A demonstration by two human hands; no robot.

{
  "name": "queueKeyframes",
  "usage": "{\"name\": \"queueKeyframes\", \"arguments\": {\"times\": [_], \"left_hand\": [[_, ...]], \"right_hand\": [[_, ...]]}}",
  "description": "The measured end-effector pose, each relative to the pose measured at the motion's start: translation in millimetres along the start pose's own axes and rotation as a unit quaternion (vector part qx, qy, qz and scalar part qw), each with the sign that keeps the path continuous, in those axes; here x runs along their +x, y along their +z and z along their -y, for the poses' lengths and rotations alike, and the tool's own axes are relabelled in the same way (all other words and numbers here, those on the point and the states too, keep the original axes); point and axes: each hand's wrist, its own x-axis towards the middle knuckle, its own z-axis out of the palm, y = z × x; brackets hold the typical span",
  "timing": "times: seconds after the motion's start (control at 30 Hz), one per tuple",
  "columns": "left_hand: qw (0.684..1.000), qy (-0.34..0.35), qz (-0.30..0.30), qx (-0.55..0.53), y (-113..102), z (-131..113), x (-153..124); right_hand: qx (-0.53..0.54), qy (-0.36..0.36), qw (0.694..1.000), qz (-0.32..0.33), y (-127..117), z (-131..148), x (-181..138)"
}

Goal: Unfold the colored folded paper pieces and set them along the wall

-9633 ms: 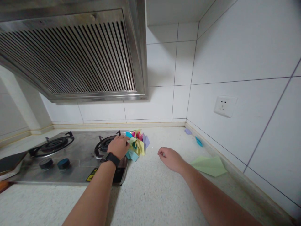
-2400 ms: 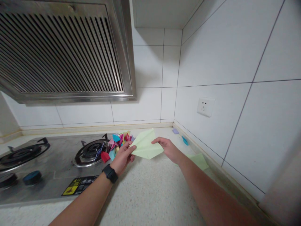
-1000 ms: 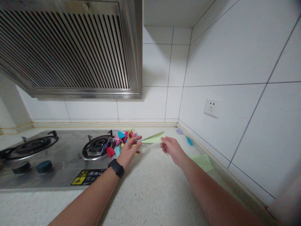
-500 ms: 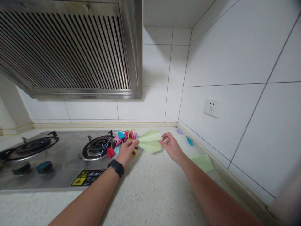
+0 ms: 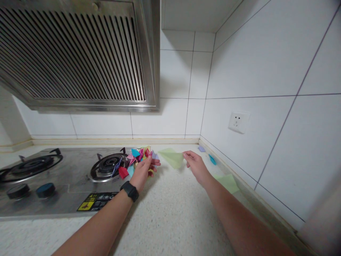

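Observation:
A pale green sheet of folded paper [image 5: 173,157], with creases narrowing to a point on its left, is pinched at its right edge by my right hand [image 5: 195,164]. My left hand [image 5: 146,169], with a black watch on the wrist, is apart from the paper, its fingers spread and holding nothing. Just behind that hand lies a heap of colourful folded papers [image 5: 135,153], in red, pink, blue and yellow, partly hidden by it. Another pale green paper [image 5: 227,182] lies on the counter beside my right forearm.
A gas stove [image 5: 64,190] with two burners fills the left of the counter [image 5: 165,220], under a range hood [image 5: 80,60]. Along the right wall lie a blue folded paper [image 5: 212,159] and a purple one [image 5: 201,148]. A socket [image 5: 238,122] is on the tiled wall.
My left hand has let go of the green paper's pointed end, and its fingers have opened. The paper has turned and tilted in my right hand, which keeps its pinch.

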Motion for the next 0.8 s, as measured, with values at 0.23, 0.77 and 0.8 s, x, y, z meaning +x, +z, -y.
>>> {"name": "queueKeyframes", "arguments": {"times": [0.23,0.77,0.8], "left_hand": [[0.999,-0.015,0.027,0.03,0.7,3.5,0.0],[0.993,0.027,0.053,0.098,-3.1,12.0,2.6],[0.994,0.023,0.052,0.095,-3.5,12.3,3.2]], "right_hand": [[0.172,0.056,0.982,0.048,2.6,5.0,-4.5],[0.196,0.068,0.976,0.067,2.9,19.0,-8.1],[0.196,0.059,0.977,0.059,-1.0,24.4,-7.1]]}}
